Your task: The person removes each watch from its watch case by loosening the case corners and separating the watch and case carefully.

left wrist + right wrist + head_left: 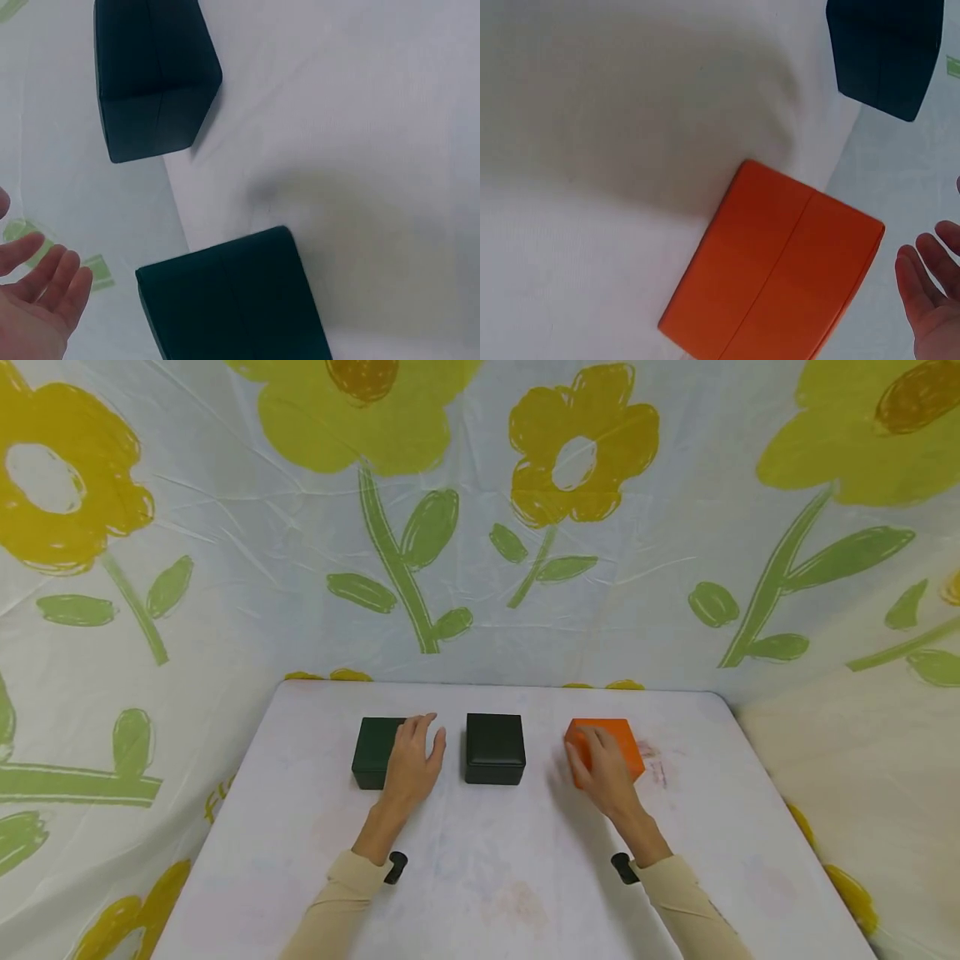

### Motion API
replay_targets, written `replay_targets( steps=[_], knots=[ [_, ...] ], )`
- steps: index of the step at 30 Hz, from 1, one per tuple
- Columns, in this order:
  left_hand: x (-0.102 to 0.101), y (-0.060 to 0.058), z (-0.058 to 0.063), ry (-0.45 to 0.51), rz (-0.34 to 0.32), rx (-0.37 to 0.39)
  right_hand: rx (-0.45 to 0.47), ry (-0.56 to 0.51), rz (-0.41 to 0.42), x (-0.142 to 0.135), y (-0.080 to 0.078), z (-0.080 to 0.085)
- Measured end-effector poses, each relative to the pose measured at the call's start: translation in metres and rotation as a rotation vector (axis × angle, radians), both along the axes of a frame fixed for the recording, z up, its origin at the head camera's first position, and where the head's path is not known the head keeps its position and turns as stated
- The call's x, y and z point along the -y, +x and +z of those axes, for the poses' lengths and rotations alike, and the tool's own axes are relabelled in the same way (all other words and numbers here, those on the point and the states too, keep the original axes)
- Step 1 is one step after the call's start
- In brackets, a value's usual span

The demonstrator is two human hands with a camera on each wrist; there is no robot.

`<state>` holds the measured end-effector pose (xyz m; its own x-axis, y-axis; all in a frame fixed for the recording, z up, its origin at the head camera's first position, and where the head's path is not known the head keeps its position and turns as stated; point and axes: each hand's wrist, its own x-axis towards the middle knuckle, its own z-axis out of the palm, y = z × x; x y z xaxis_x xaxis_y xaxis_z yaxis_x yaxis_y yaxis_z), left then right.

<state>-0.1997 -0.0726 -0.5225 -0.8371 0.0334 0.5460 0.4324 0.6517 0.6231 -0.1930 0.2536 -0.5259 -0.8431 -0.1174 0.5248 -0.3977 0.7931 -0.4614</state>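
Three small boxes stand in a row on the table: a dark green box [372, 752] at left, a black box [495, 748] in the middle and an orange box [619, 739] at right. In the head view my left hand [414, 762] overlaps the green box's right side, its fingers loosely spread. My right hand [604, 772] hovers over the orange box's left part with relaxed fingers. Both wrist views show the fingers apart from the boxes, the left hand [41, 300] near the green box [232, 300] and the right hand [934, 292] near the orange box [772, 262]. Neither hand holds anything.
The white table [480, 877] has rounded far corners and faint stains, with reddish marks right of the orange box. A flower-printed cloth [480, 635] hangs behind and along both sides. Dark wrist cameras sit at each cuff.
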Motion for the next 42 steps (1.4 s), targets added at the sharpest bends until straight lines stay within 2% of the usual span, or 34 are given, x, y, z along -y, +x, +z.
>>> replay_targets(
  steps=[9,19,24,33,42],
  knots=[
    [-0.019,0.004,-0.006,0.023,-0.025,0.128,0.068,-0.025,0.016,0.019,-0.001,-0.007],
    [-0.035,0.003,-0.02,0.057,-0.033,0.208,0.094,-0.042,0.049,0.035,-0.002,-0.017],
    [-0.043,0.003,-0.026,0.081,-0.03,0.215,0.112,-0.05,0.055,0.041,-0.003,-0.02],
    [-0.054,0.005,-0.035,0.145,-0.053,0.271,0.214,-0.068,0.047,0.052,-0.003,-0.026],
    [-0.057,0.005,-0.042,0.189,-0.043,0.283,0.195,-0.104,0.061,0.056,-0.004,-0.035]
  ],
)
